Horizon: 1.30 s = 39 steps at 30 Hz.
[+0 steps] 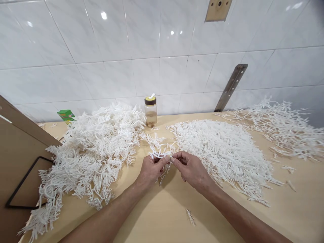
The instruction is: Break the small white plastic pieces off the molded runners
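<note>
My left hand [153, 167] is closed on a small bunch of white strands [159, 154], thin and plastic-looking, that stick out past the fingers. Thumb and forefinger of my right hand [188, 167] pinch the end of the same bunch, fingertips almost meeting the left thumb. Left of the hands spreads a large heap of branching white pieces [96, 145]. Close on the right lies a broad pile of short white strands [220, 152]. A few loose strands [190, 217] rest on the wooden table [162, 209] in front of me.
A clear bottle [151, 113] with a dark and yellow lid stands by the tiled wall. Behind the left heap is a green box [66, 115]. A perforated metal strip [231, 88] leans at the wall; another tangle of strands [286, 126] lies far right. A brown panel [20, 165] borders the left.
</note>
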Tool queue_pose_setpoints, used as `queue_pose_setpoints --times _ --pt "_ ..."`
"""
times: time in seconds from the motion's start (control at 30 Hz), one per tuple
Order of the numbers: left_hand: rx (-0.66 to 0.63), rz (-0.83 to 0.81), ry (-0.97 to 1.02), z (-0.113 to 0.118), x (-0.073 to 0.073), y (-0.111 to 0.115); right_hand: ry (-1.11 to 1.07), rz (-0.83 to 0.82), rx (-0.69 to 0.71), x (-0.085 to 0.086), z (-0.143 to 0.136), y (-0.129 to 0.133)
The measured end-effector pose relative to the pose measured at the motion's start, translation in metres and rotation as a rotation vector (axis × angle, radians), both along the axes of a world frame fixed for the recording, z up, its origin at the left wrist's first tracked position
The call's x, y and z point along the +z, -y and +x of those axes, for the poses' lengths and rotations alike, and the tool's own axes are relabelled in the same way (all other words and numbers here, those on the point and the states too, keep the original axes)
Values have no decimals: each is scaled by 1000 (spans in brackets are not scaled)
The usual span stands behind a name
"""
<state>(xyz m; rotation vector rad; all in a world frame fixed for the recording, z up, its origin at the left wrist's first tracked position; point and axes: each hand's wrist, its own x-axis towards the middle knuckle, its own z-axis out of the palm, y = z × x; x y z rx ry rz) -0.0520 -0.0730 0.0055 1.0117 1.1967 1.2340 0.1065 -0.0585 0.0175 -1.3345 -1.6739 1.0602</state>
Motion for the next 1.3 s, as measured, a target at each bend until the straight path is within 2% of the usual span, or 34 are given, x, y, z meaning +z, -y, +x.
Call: queue_pose_setpoints --times 0.33,0.6,0.9,1.13,1.3 --pt "-44 -23 -33 -1 4 2 0 -13 -14 -3 -4 1" --pt "-44 -21 -11 -2 9 3 62 153 -5 -4 -6 6" --pt "-72 -37 -17 -1 8 3 -28 60 13 -1 -6 4" --pt "-49 -11 -70 -2 8 3 178 266 39 -4 -2 3" --pt "15 41 -108 1 0 1 417 533 63 -10 -4 1"
